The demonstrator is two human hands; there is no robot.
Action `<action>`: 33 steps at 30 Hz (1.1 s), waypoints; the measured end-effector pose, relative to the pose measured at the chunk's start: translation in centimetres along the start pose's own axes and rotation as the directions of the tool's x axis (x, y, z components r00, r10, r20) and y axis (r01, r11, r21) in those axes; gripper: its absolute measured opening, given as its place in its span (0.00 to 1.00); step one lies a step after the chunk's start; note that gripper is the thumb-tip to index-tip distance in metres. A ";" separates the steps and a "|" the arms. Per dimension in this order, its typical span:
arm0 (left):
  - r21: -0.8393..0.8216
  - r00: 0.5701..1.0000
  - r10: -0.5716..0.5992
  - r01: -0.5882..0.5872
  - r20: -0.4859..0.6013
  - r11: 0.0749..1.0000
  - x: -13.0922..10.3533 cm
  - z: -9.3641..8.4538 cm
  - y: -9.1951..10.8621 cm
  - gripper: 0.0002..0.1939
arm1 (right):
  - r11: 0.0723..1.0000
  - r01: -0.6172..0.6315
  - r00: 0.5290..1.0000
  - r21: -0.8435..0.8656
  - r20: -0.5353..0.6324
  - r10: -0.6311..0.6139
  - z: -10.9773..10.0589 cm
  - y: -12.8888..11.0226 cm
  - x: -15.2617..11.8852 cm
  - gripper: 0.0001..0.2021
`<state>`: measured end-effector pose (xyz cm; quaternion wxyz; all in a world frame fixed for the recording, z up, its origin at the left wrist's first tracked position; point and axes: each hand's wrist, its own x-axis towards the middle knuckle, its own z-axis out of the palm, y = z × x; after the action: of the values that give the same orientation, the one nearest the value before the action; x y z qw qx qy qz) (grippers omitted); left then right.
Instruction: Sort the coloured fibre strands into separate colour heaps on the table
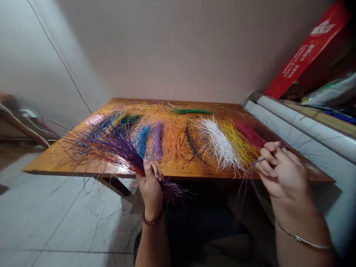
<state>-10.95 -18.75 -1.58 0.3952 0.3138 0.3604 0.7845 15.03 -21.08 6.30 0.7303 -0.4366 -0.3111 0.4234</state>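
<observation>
Head camera: your left hand (150, 187) clasps the purple bundle (126, 151), your right hand (282, 170) pinches thin strands (251, 173); separate them gently.

Left forearm (152, 241) is standing nearly upright, left hand (150, 185) is gripping with thumb (148, 168) pointing upward, right forearm (303, 230) is slanting leftward, right hand (282, 172) is gripping with fingers (266, 163) curled inward

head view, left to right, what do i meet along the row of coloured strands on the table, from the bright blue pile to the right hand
Bright blue strands, purple strands, orange strands, dark strands, white strands, yellow strands, red strands, right hand.
</observation>
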 end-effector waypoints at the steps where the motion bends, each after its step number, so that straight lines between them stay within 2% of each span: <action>1: -0.020 1.000 -0.012 0.012 0.006 1.000 0.0 0.0 0.2 0.20 | 1.000 -0.014 1.000 -0.027 -0.004 0.014 -0.6 -0.4 0.3 0.13; 3: -0.047 0.999 -0.038 0.039 0.024 0.998 -0.2 -0.1 0.6 0.20 | 0.995 -0.010 0.999 -0.104 -0.032 0.007 -1.9 -1.3 1.0 0.16; 7: -0.059 0.999 -0.038 0.040 0.033 0.997 -0.5 0.0 1.1 0.19 | 0.949 0.109 0.989 -0.296 -0.067 -0.134 -5.0 -3.3 3.2 0.17; 11: -0.070 0.999 -0.041 0.043 0.032 0.997 -0.6 0.2 1.6 0.17 | 0.915 0.067 0.996 -0.399 -0.027 -0.085 -7.1 -4.6 4.4 0.16; 14: -0.074 0.998 -0.056 0.058 0.031 0.996 -0.5 0.4 1.9 0.16 | 0.917 0.010 0.998 -0.399 -0.055 -0.035 -7.1 -5.0 4.2 0.14; 16: -0.071 0.998 -0.053 0.055 0.026 0.996 -0.4 0.4 2.0 0.15 | 0.924 -0.004 1.000 -0.382 -0.030 -0.008 -6.7 -4.9 3.9 0.14; 21: -0.079 0.998 -0.064 0.065 0.016 0.995 -0.4 0.4 2.3 0.15 | 0.935 0.036 0.991 -0.352 0.137 0.014 -5.4 -4.6 4.1 0.16; 25: -0.092 0.999 -0.050 0.049 -0.002 0.995 -0.4 0.1 2.5 0.14 | 0.853 0.150 0.974 -0.500 0.222 -0.042 -3.8 -4.4 5.4 0.17; 27: -0.090 0.998 -0.055 0.053 -0.017 0.994 -0.4 -0.1 2.7 0.13 | 0.799 0.173 0.957 -0.575 0.291 0.002 -2.4 -4.4 5.6 0.15; 29: -0.093 0.997 -0.066 0.063 -0.036 0.994 -0.4 -0.3 3.0 0.12 | 0.784 0.079 0.910 -0.616 0.365 0.195 -0.6 -4.4 5.3 0.12; 31: -0.115 0.995 -0.080 0.073 -0.058 0.991 -0.5 -0.4 3.5 0.13 | 0.786 -0.075 0.815 -0.613 0.417 0.402 1.4 -4.3 4.8 0.10; 33: -0.150 0.993 -0.099 0.088 -0.067 0.985 -0.6 -0.6 4.0 0.12 | 0.791 -0.205 0.727 -0.577 0.451 0.517 3.7 -4.0 4.4 0.13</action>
<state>-12.70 -21.18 1.21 0.4399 0.2373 0.3306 0.8006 15.35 -16.83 11.83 0.3612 -0.5068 -0.5230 0.5824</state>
